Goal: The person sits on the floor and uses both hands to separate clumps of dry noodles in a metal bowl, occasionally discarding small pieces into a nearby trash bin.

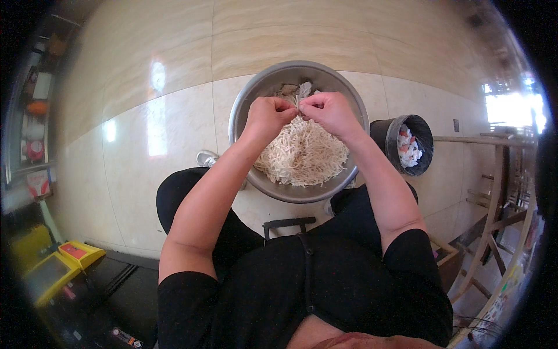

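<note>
A large round metal basin (244, 96) stands on the floor in front of me. Heaped in its near and middle part are thin pale strands (302, 154) that look like bean sprouts. Whitish and brownish bits (289, 89) lie at the far side of the basin, partly hidden by my hands. Over the heap, my left hand (268, 116) is closed in a pinch on a few pale strands. Close beside it, my right hand (332, 113) pinches at the same small bunch, its thumb and forefinger together. The fingertips of both hands nearly meet.
Right of the basin stands a dark bin (381, 136) with a bag liner, holding white and reddish scraps. A wooden frame (494, 203) with crossbars is at the far right. A yellow container (81, 253) and shelves of goods line the left side. Behind the basin rises a beige tiled wall (290, 35).
</note>
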Tool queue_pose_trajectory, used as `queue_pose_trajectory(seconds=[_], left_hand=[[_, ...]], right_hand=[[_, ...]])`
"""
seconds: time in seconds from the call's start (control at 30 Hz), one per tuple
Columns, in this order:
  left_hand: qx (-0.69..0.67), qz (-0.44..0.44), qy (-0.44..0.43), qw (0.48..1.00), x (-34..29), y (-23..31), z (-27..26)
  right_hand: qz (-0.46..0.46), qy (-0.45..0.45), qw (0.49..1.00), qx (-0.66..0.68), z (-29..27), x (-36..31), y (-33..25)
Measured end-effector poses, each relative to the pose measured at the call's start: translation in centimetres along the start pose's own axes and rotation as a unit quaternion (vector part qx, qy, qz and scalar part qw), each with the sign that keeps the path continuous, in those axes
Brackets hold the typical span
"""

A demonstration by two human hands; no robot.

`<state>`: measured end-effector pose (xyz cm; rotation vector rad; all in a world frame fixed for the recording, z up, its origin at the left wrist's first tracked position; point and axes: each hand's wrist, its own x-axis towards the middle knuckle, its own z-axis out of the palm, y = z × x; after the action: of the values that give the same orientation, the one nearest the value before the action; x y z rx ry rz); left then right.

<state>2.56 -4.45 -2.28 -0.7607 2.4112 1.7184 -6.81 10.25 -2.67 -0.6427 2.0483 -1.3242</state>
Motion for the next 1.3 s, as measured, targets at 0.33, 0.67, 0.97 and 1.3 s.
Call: queue_pose_trajectory(seconds=[0.33, 0.67, 0.97, 1.3], left_hand=[[-0.031, 0.02, 0.018, 0.999, 0.2, 0.0, 0.3], [0.217, 0.07, -0.125, 0.966, 0.2, -1.1, 0.9], [0.158, 0.017, -0.051, 0.986, -0.3, 0.9, -1.0], [0.132, 0.046, -0.023, 0.99, -0.3, 0.9, -2.5]], right_hand=[[-0.069, 0.062, 0.986, -0.137, -0.8, -1.0, -0.8], [-0.022, 0.077, 0.907, -0.413, -4.5, 1.7, 6.4], [0.09, 0.083, 0.912, -0.391, -1.1, 3.6, 8.3], [0.084, 0.082, 0.936, -0.332, -0.6, 3.9, 6.9]])
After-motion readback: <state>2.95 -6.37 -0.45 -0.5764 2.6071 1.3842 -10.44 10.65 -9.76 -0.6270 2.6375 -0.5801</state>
